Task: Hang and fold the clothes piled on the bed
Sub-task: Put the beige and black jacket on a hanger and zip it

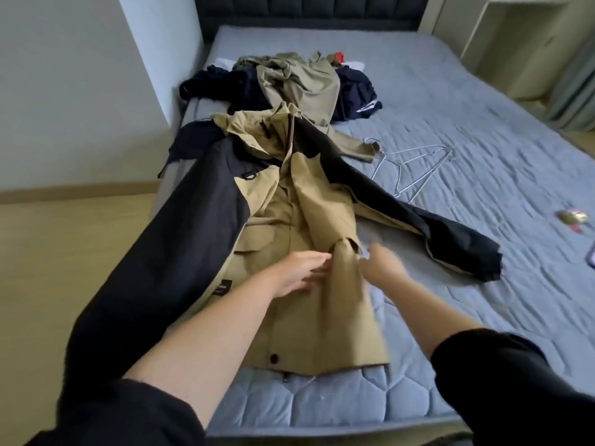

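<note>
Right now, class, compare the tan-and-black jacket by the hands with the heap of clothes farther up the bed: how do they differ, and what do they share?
The jacket lies spread out lengthwise; the heap is crumpled. The jacket is one garment; the heap mixes several, khaki, navy, white, red. The left hand rests on the jacket; no hand touches the heap. Both lie on the grey bed, unfolded.

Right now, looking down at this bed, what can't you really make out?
Head view, all of it:
1. Right hand: motion blur; whether it holds the jacket is unclear.
2. Clothes pile: garments overlap and cover each other, so no count.
3. Wire hangers: thin and overlapping; number uncertain.
4. Gold object near the right edge: too small and blurred to identify.
</note>
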A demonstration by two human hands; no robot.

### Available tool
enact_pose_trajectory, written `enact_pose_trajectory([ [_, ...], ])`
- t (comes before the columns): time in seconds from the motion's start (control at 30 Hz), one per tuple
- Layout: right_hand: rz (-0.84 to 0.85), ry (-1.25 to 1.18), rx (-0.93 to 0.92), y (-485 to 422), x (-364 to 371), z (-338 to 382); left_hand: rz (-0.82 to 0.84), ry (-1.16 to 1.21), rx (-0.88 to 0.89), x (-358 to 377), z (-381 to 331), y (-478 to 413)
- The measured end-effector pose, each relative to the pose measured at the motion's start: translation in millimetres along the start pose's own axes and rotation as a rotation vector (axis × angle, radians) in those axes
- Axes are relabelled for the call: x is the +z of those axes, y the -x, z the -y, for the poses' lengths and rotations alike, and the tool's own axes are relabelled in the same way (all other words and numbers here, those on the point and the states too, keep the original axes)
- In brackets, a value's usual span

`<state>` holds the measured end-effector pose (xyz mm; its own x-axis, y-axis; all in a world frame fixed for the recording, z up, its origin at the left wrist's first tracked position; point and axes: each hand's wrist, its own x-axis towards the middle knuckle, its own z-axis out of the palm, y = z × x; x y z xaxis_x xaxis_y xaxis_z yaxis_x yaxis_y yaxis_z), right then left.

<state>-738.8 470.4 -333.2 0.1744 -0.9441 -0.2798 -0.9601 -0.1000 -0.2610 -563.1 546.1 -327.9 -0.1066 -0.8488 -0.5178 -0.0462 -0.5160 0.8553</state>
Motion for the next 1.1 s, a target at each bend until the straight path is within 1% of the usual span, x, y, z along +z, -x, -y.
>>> enact_pose_trajectory([
  [0.03,0.079,-0.155,0.067,7.0,15.3,4.1,-0.001,-0.121,0.005,-1.3,7.7,1.7],
  [0.1,0.19,-0.463,0.261,18.4,38.8,10.5,-0.127,-0.51,0.061,-11.2,29.4,1.2],
  [0.13,0.216,-0.563,0.337,20.9,47.8,12.6,-0.162,-0.676,0.05,-18.7,41.8,1.6],
  [0.17,0.218,-0.598,0.39,22.4,53.6,15.0,-0.169,-0.822,0.041,-26.4,54.6,1.8],
  [0.23,0.165,-0.542,0.475,23.4,60.9,18.4,-0.171,-1.107,0.021,-40.2,77.7,4.9],
  [0.3,0.127,-0.509,0.532,25.9,62.4,19.1,-0.28,-1.277,-0.031,-51.4,96.1,8.3],
  [0.33,0.134,-0.505,0.519,26.4,62.1,18.2,-0.368,-1.292,-0.068,-57.3,102.4,10.2],
  [0.4,0.193,-0.515,0.438,24.1,61.2,9.8,-0.526,-1.236,-0.15,-69.5,109.4,13.9],
  [0.47,0.215,-0.585,0.419,20.6,53.3,1.2,-0.61,-1.183,-0.179,-81.1,107.2,18.9],
  [0.5,0.175,-0.61,0.428,19.1,46.8,-1.7,-0.644,-1.179,-0.162,-88.4,103.4,21.1],
  [0.53,0.086,-0.58,0.428,17.5,40.1,-4.4,-0.687,-1.174,-0.135,-97.5,98.2,23.3],
  [0.6,-0.163,-0.36,0.437,11.2,29.0,-9.5,-0.796,-1.146,-0.088,-120.4,86.7,30.9],
  [0.67,-0.303,-0.136,0.416,9.9,28.5,-10.3,-0.857,-1.046,-0.086,-145.2,79.0,42.2],
  [0.7,-0.341,-0.059,0.36,9.9,31.9,-4.6,-0.852,-0.909,-0.066,-155.3,77.2,47.3],
  [0.77,-0.338,0.09,0.139,12.9,44.5,23.4,-0.827,-0.559,-0.011,-162.0,75.9,56.9],
  [0.8,-0.31,0.112,0.0,14.9,53.3,43.8,-0.83,-0.446,0.002,-160.8,77.3,61.2],
  [0.83,-0.267,0.099,-0.127,18.2,62.2,67.1,-0.843,-0.44,0.004,-159.2,79.8,65.1],
  [0.87,-0.204,0.07,-0.231,22.5,70.7,91.5,-0.862,-0.534,0.02,-157.4,83.1,68.8],
  [0.9,-0.128,0.046,-0.313,27.3,78.8,116.1,-0.877,-0.72,0.091,-156.3,87.2,74.1],
  [0.97,0.045,-0.024,-0.383,37.4,94.7,161.1,-0.863,-1.221,0.392,-160.5,97.0,84.6],
  [1.0,0.133,-0.075,-0.375,41.6,102.3,181.2,-0.875,-1.445,0.561,-165.9,102.3,90.2],
  [1.03,0.211,-0.128,-0.343,44.6,109.3,198.6,-0.896,-1.619,0.655,-171.8,107.4,96.2],
  [1.07,0.272,-0.171,-0.292,45.9,116.0,213.5,-0.924,-1.721,0.634,-177.7,112.2,102.5],
  [1.1,0.318,-0.189,-0.227,45.7,122.6,225.8,-0.957,-1.749,0.503,-184.1,116.0,109.3],
])
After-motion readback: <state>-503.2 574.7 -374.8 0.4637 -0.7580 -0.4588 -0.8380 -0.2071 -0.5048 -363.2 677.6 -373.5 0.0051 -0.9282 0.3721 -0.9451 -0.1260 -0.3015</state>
